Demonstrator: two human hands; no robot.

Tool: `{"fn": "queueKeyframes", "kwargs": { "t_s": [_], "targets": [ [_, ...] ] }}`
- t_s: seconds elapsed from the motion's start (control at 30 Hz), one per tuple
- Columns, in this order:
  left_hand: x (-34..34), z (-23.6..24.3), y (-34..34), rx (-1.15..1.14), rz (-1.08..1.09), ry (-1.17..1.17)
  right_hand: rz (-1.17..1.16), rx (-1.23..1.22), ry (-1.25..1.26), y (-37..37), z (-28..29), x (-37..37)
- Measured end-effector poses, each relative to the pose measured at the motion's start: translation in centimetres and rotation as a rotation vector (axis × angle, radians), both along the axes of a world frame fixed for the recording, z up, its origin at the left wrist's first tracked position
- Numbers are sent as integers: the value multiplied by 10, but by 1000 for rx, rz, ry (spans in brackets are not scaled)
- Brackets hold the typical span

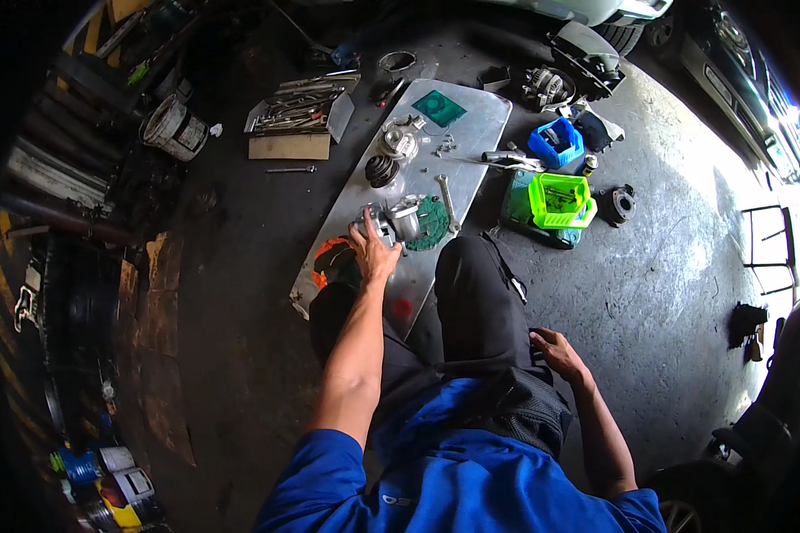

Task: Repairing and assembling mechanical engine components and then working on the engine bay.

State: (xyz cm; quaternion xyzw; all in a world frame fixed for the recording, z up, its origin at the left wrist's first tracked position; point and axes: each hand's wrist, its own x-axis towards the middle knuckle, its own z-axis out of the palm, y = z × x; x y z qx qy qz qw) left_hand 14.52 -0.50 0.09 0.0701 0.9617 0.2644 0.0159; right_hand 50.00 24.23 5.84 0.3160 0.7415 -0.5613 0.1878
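My left hand (376, 255) grips a silvery cast-metal housing (384, 233) low on a metal board, its fingers spread over the top and side. Touching it on the right stands a rounded metal casing (404, 216), beside a green mesh-like pad (430, 224). An open-end wrench (447, 197) lies just right of the pad. Farther up the board are a dark ribbed round part (381, 171) and another metal housing (400, 140), with several small bolts (446, 145) nearby. My right hand (558, 355) rests by my right thigh, fingers loosely extended and holding nothing visible.
The metal board (484, 111) lies between my knees, an orange-and-black cloth (329, 258) at its left edge. A tool box (300, 115) full of wrenches sits far left. On the right are a green basket (562, 200), a blue basket (556, 142) and an alternator-like part (548, 87).
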Motion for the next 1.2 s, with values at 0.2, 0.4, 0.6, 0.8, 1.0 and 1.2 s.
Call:
{"fn": "queueKeyframes", "kwargs": {
  "t_s": [0.2, 0.4, 0.6, 0.8, 1.0, 1.2],
  "targets": [
    [-2, -5, -3, 62, 10, 8, -84, -125, 48, 2, 12, -29],
    [6, -4, -1, 174, 98, -80, 44, 81, 113, -7, 29, -63],
    [25, -9, -1, 350, 251, -117, 103, 154, 90, -7, 29, -70],
    [42, -22, -6, 397, 264, 32, 66, 190, 56, -10, 28, -71],
    [36, -17, -14, 364, 249, 11, 174, 233, -8, 2, 27, -82],
    [-6, 7, -6, 181, 283, -234, 189, 569, -2, 10, 28, -111]
  ]
}}
